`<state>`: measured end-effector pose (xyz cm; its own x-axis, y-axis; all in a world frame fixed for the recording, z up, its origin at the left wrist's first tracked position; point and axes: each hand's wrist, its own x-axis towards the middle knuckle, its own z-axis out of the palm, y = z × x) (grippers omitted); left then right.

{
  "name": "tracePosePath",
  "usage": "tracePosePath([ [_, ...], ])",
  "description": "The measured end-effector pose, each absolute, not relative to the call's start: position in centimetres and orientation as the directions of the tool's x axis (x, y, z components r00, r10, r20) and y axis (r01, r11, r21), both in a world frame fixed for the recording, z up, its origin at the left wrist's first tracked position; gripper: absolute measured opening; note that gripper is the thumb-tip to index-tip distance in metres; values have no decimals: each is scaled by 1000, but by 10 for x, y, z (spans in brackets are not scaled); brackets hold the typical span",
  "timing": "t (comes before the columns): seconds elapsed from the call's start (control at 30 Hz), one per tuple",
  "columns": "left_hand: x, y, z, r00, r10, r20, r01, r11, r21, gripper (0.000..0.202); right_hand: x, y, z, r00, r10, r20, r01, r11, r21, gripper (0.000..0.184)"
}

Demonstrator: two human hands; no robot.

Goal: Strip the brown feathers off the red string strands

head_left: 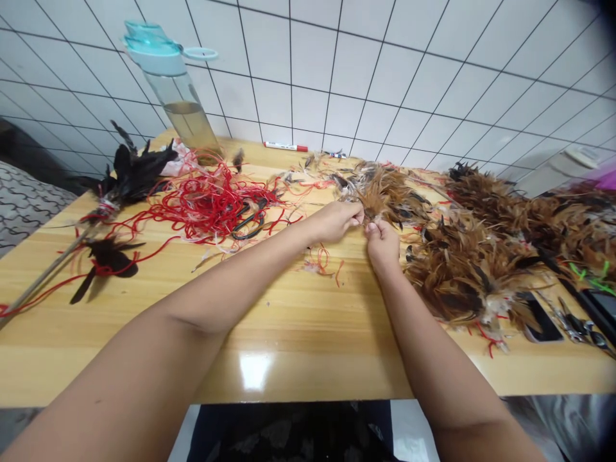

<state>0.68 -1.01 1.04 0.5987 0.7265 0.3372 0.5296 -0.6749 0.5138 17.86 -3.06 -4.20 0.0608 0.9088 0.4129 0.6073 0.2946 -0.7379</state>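
My left hand [334, 221] and my right hand [382, 245] meet over the middle of the wooden table [120, 333]. Their fingertips pinch a tuft of brown feathers [378, 204] from both sides. To the right lies a large heap of loose brown and black feathers [462, 273]. A tangle of red cord [212, 199] sits left of my left hand, partly over black-handled scissors [249, 222]. Farther left, black feathers are bound with red cord onto a wooden stick [126, 176].
A clear plastic water bottle [176, 86] stands at the back left, before a white tiled wall [356, 64]. A red-capped marker [286, 147] lies along the back edge. A phone [543, 317] and metal pliers [572, 326] lie at the right. Another black feather bunch [108, 260] lies left.
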Motion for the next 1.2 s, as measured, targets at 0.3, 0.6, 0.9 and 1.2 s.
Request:
tracePosePath([
  [0.3,2,-13,20,609,763,215,511,-585,630,15,175,-35,-32,26,913,408,641,298,-708,21],
  [0.6,-1,-13,24,626,745,229,484,-602,635,14,175,-33,-35,55,915,399,630,278,-725,21],
  [0.9,1,-10,21,645,727,236,523,-645,557,17,174,-35,-32,2,916,401,639,307,-705,20],
  [1.2,-1,-10,16,610,750,256,386,-563,730,13,176,-33,-37,40,928,370,543,291,-788,23],
])
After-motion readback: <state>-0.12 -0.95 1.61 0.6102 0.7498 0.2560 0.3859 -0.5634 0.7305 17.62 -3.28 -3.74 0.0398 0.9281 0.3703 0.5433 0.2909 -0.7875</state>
